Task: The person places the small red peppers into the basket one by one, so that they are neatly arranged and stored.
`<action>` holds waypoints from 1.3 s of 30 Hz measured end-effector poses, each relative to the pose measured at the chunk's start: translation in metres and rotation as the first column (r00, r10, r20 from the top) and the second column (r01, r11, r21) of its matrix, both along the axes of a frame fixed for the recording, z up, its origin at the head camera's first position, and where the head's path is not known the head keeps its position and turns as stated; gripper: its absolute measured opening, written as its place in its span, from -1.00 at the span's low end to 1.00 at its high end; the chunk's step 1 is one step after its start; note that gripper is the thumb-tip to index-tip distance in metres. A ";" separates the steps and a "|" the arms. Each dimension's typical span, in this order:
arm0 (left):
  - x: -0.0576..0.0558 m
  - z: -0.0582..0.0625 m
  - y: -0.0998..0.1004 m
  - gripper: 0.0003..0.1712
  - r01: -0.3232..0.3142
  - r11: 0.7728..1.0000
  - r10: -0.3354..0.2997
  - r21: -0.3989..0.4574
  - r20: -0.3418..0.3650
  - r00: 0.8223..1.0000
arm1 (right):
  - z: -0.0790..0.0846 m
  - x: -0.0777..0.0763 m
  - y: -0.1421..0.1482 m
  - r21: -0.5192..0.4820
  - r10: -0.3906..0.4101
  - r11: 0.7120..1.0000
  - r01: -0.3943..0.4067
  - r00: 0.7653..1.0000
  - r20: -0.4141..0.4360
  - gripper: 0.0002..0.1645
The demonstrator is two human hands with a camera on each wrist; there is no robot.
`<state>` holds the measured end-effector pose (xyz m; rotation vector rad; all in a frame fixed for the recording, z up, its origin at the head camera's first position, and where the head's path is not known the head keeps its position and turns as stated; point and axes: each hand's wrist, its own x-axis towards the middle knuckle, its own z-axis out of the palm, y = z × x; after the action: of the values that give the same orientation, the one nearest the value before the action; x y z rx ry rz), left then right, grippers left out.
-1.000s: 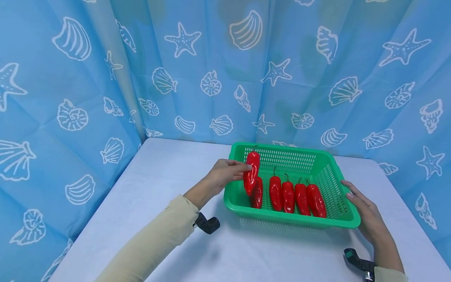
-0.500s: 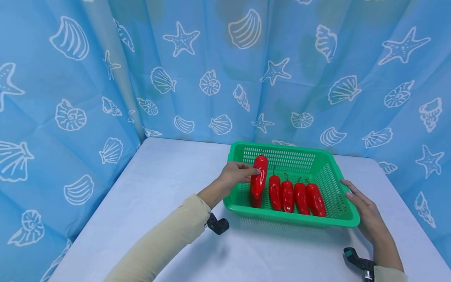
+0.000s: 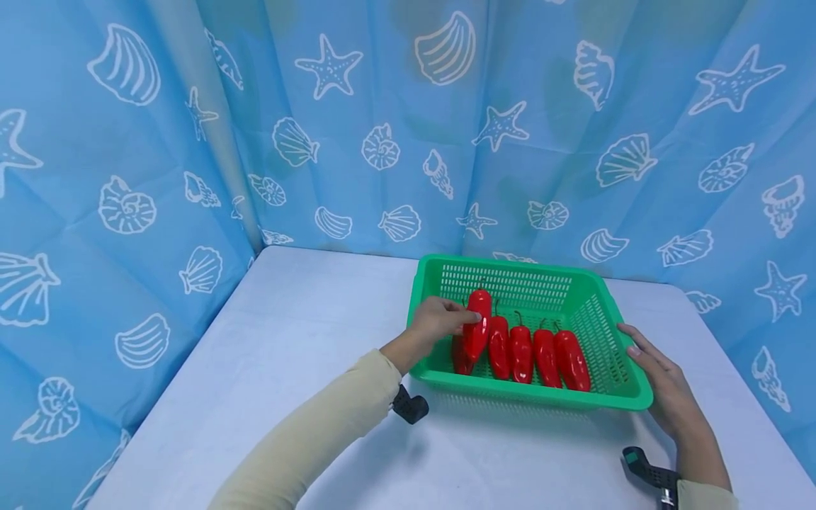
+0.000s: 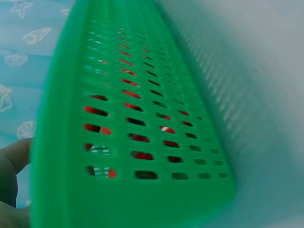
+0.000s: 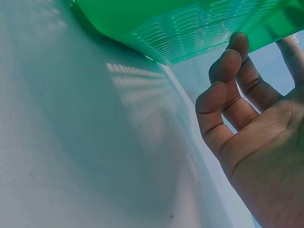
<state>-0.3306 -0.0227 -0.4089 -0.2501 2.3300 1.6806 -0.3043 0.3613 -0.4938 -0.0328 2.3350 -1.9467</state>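
Observation:
My left hand [image 3: 440,319] pinches a glossy red chili pepper [image 3: 478,322] between thumb and fingers, holding it tilted over the left part of a green plastic basket [image 3: 510,388]. Another red pepper [image 3: 460,358] lies below it, partly covered. Several more red peppers [image 3: 521,354] lie side by side in the basket, stems toward the back. My right hand [image 3: 659,379] holds the basket's right rim; its curled fingers [image 5: 223,66] show at the basket's outer side in the right wrist view. The basket wall hides most of the left hand [image 4: 12,173] in the left wrist view.
A white-covered table [image 3: 299,319] carries the basket near its back edge. Blue curtains [image 3: 382,106] with white shell and starfish prints stand behind and at both sides. Each wrist wears a black camera mount [image 3: 411,406].
My left hand has moved right and slightly nearer with the pepper, from the basket's left edge toward the row of peppers. The right hand stays at the rim.

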 end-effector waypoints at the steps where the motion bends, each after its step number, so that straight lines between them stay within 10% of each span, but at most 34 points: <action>1: 0.000 -0.001 0.001 -0.56 0.003 1.000 -0.003 -0.010 -0.004 1.000 | 0.000 0.000 0.000 0.001 0.001 1.000 -0.001 1.000 -0.003 -0.34; 22: 0.001 -0.011 0.007 -0.77 -0.003 0.995 -0.001 -0.100 -0.047 0.999 | 0.003 -0.002 -0.003 -0.017 0.015 1.000 -0.016 0.999 -0.036 -0.35; 39: 0.023 0.018 -0.033 -0.69 0.072 0.979 -0.024 0.191 -0.240 0.970 | 0.003 -0.001 -0.002 0.041 -0.004 0.999 0.003 1.000 0.012 -0.34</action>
<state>-0.3079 -0.0555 -0.3910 0.0493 2.2818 1.9975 -0.3053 0.3589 -0.4904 -0.0141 2.3683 -1.8946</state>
